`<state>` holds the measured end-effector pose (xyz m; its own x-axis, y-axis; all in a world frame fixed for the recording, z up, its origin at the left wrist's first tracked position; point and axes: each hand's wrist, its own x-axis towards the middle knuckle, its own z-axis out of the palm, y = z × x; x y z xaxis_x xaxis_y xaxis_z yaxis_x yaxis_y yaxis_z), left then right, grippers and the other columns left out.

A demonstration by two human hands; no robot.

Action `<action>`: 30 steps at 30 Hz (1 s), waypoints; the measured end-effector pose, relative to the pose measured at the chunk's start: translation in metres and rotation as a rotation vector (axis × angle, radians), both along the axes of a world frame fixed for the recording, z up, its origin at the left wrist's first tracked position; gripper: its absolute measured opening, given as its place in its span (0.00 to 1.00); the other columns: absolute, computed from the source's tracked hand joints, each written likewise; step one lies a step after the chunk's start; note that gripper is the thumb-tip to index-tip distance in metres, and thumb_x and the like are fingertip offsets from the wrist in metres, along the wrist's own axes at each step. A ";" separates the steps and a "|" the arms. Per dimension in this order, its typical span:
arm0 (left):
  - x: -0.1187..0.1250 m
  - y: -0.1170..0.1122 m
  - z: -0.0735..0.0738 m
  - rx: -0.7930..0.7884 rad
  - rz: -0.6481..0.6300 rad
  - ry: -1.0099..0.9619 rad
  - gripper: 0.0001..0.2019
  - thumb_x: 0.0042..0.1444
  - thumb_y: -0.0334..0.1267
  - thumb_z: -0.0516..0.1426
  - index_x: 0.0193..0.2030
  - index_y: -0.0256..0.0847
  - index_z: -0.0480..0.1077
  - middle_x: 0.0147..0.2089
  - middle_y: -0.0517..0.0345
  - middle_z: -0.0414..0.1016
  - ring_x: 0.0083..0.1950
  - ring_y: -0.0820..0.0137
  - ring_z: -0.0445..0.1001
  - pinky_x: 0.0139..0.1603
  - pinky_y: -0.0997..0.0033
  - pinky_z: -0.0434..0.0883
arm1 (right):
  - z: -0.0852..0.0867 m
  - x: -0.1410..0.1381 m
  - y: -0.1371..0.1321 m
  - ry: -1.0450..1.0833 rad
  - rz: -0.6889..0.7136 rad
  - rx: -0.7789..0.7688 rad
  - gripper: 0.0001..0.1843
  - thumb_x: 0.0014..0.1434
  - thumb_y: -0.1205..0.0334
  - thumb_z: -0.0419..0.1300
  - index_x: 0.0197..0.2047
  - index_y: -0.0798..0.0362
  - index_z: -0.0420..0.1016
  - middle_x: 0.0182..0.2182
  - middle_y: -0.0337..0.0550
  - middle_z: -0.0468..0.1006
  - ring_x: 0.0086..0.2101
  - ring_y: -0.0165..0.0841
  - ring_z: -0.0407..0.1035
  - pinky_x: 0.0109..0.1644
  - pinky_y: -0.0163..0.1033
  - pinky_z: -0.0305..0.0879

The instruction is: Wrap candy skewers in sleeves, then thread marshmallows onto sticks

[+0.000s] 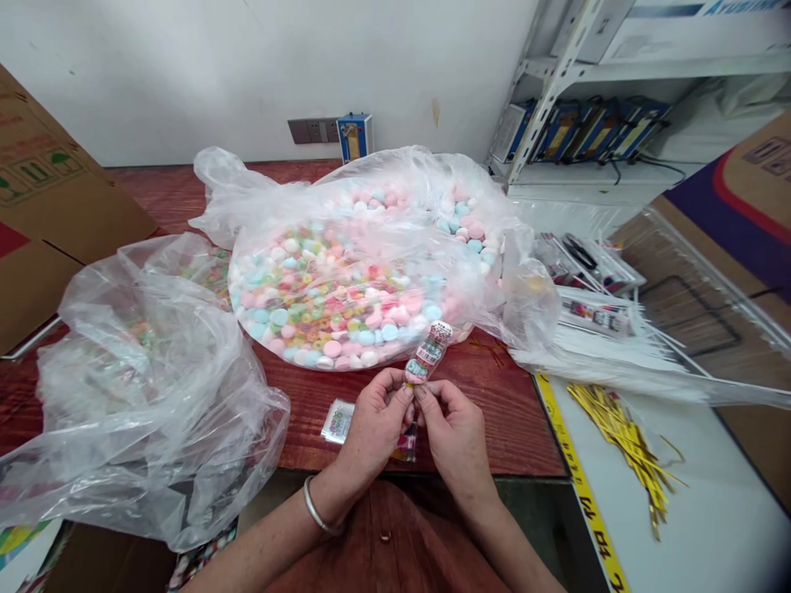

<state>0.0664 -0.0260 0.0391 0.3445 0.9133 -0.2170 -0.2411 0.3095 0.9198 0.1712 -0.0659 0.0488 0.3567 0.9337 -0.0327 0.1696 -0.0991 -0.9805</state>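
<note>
Left hand (376, 422) and right hand (456, 430): fingertips pinched shut on the near end of a slim, filled candy sachet (428, 352), which tilts up and right over the near table (494, 412), just before the large clear bag of pastel candies (346, 288). Gold twist ties (624, 445) lie well right. Risk, as judged: held by one end only, the sachet may slip and spill sweets.
</note>
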 end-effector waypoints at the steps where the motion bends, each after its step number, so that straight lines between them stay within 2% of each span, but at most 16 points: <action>1: -0.001 0.000 0.000 0.029 -0.011 0.034 0.09 0.61 0.41 0.58 0.43 0.38 0.71 0.26 0.66 0.65 0.23 0.79 0.59 0.24 0.80 0.59 | 0.000 0.001 -0.001 -0.086 -0.001 0.010 0.14 0.65 0.56 0.56 0.29 0.53 0.72 0.24 0.38 0.76 0.26 0.31 0.69 0.33 0.35 0.63; 3: -0.003 0.000 0.002 0.147 -0.016 0.149 0.08 0.63 0.39 0.56 0.45 0.39 0.71 0.30 0.63 0.69 0.27 0.77 0.65 0.28 0.78 0.65 | -0.001 0.002 -0.002 -0.216 -0.003 0.037 0.13 0.65 0.58 0.55 0.30 0.53 0.71 0.26 0.40 0.76 0.28 0.32 0.69 0.34 0.36 0.62; 5: -0.007 0.000 0.002 0.387 -0.008 0.347 0.08 0.64 0.35 0.54 0.48 0.39 0.71 0.39 0.56 0.74 0.37 0.71 0.72 0.40 0.72 0.71 | -0.003 0.003 -0.002 -0.279 -0.010 0.056 0.10 0.64 0.59 0.55 0.32 0.53 0.71 0.29 0.42 0.77 0.30 0.34 0.69 0.36 0.37 0.61; 7: -0.010 0.001 0.001 0.652 -0.010 0.573 0.12 0.65 0.32 0.51 0.52 0.40 0.71 0.45 0.51 0.75 0.46 0.67 0.74 0.49 0.66 0.71 | -0.004 0.002 -0.003 -0.282 -0.013 0.061 0.10 0.63 0.61 0.55 0.31 0.53 0.70 0.30 0.43 0.76 0.32 0.34 0.68 0.36 0.37 0.59; 9: -0.013 0.000 -0.001 0.809 -0.026 0.728 0.15 0.66 0.31 0.48 0.54 0.39 0.71 0.44 0.49 0.76 0.46 0.66 0.75 0.48 0.66 0.72 | -0.005 0.001 -0.003 -0.271 -0.005 0.063 0.10 0.62 0.62 0.55 0.28 0.52 0.68 0.28 0.41 0.75 0.31 0.34 0.67 0.35 0.37 0.58; 11: -0.015 0.000 -0.003 0.841 -0.022 0.766 0.15 0.67 0.31 0.47 0.53 0.38 0.71 0.43 0.50 0.78 0.43 0.66 0.76 0.46 0.68 0.73 | -0.005 -0.002 -0.004 -0.240 0.006 0.061 0.10 0.61 0.63 0.55 0.28 0.51 0.67 0.26 0.39 0.73 0.29 0.33 0.67 0.34 0.37 0.59; 14: -0.017 -0.001 -0.003 0.772 0.025 0.723 0.13 0.67 0.33 0.49 0.51 0.38 0.73 0.44 0.52 0.81 0.43 0.68 0.78 0.46 0.71 0.73 | -0.006 -0.009 -0.005 -0.177 -0.001 0.056 0.09 0.63 0.64 0.54 0.31 0.51 0.69 0.27 0.38 0.75 0.29 0.31 0.69 0.35 0.35 0.63; 18: -0.020 -0.001 -0.002 0.708 0.036 0.711 0.15 0.65 0.34 0.50 0.52 0.38 0.75 0.45 0.53 0.82 0.44 0.66 0.80 0.47 0.70 0.74 | -0.008 -0.021 -0.006 -0.074 -0.059 0.076 0.07 0.64 0.60 0.58 0.42 0.53 0.75 0.38 0.42 0.78 0.39 0.32 0.72 0.44 0.35 0.67; 22: -0.025 -0.002 -0.008 0.620 0.006 0.665 0.16 0.64 0.39 0.54 0.54 0.38 0.76 0.50 0.52 0.82 0.49 0.63 0.79 0.53 0.67 0.72 | -0.011 -0.027 -0.004 -0.019 -0.137 0.098 0.05 0.65 0.62 0.58 0.37 0.53 0.74 0.34 0.40 0.77 0.37 0.31 0.71 0.43 0.36 0.66; 24: -0.028 -0.003 -0.012 0.456 -0.017 0.559 0.17 0.63 0.42 0.56 0.55 0.40 0.76 0.51 0.53 0.81 0.50 0.63 0.78 0.54 0.68 0.72 | -0.010 -0.025 -0.004 -0.076 -0.134 0.120 0.06 0.65 0.64 0.57 0.34 0.52 0.72 0.32 0.39 0.76 0.36 0.31 0.70 0.43 0.36 0.65; 27: -0.030 -0.001 -0.015 0.135 -0.063 0.248 0.18 0.59 0.45 0.60 0.55 0.44 0.76 0.51 0.55 0.81 0.49 0.66 0.78 0.52 0.70 0.73 | -0.006 -0.020 -0.006 -0.268 -0.080 0.185 0.08 0.66 0.65 0.54 0.34 0.51 0.70 0.32 0.39 0.74 0.35 0.32 0.69 0.41 0.36 0.65; 30: -0.034 0.005 -0.006 -0.068 -0.143 0.012 0.19 0.54 0.44 0.65 0.53 0.47 0.76 0.50 0.54 0.81 0.49 0.65 0.79 0.52 0.67 0.75 | -0.002 -0.019 -0.010 -0.536 0.014 0.253 0.11 0.68 0.64 0.49 0.36 0.52 0.69 0.33 0.44 0.73 0.35 0.34 0.67 0.40 0.38 0.65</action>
<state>0.0321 -0.0205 0.0329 0.4667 0.8384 -0.2816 -0.1792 0.4014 0.8982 0.1523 -0.0757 0.0467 0.2492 0.8938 0.3729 0.6477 0.1325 -0.7503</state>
